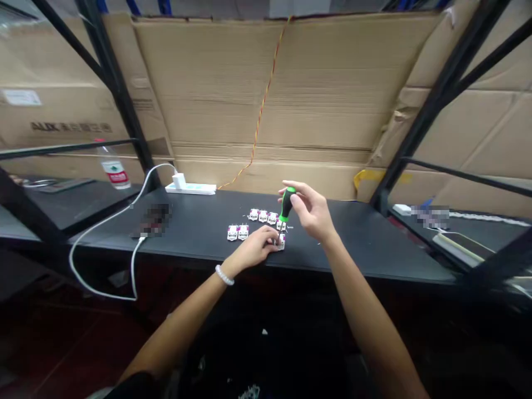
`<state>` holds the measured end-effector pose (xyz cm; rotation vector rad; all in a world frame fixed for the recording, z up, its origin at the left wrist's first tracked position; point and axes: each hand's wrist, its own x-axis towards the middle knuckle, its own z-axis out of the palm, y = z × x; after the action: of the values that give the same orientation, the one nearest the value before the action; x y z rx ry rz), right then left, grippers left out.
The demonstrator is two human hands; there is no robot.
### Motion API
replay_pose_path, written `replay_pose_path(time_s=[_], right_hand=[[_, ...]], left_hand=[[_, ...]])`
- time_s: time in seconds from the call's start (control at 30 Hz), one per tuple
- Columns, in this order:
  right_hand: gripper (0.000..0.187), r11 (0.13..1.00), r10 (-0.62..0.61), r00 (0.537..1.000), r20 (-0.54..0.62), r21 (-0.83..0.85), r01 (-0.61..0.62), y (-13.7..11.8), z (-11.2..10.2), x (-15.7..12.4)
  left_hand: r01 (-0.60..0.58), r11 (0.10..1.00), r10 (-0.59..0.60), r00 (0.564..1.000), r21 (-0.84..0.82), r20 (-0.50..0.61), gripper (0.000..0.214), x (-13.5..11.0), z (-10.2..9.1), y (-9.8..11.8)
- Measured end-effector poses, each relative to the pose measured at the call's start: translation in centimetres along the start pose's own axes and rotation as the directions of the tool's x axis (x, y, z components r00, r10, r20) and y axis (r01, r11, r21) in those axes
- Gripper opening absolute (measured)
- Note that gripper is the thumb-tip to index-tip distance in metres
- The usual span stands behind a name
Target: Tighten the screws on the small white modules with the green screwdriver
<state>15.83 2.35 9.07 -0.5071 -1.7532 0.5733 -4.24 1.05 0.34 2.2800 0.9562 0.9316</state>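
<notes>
My right hand (312, 212) is closed around a screwdriver (286, 206) with a green and black handle, held upright with its tip down on a small white and pink part (281, 241). My left hand (256, 247), a white bead bracelet on its wrist, rests on the black table (199, 238) and pinches that same part. Several more white and pink parts (262, 216) lie in a row just behind, and two (237, 233) sit to the left of my left hand.
A white power strip (191, 188) with a plugged charger lies at the table's back left; its white cable (103, 221) loops off the front edge. A plastic bottle (113, 166) stands far left. Cardboard boxes (266, 94) wall the back. Black frame bars (432, 105) slant at both sides.
</notes>
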Motion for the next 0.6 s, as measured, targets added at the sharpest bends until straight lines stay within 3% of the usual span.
replay_pose_path(time_s=[0.43,0.6], right_hand=[[0.039,0.998,0.015,1.0,0.01,0.061,-0.015,-0.01,0.37,0.17],[0.032,0.992,-0.083,0.995,-0.051,-0.104,0.077,0.31,0.3,0.28]], left_hand=[[0.032,0.999,-0.032,0.999,-0.034,-0.006,0.002,0.18,0.26,-0.18],[0.023,1.0,-0.023,1.0,-0.02,-0.01,0.003,0.19,0.34,-0.09]])
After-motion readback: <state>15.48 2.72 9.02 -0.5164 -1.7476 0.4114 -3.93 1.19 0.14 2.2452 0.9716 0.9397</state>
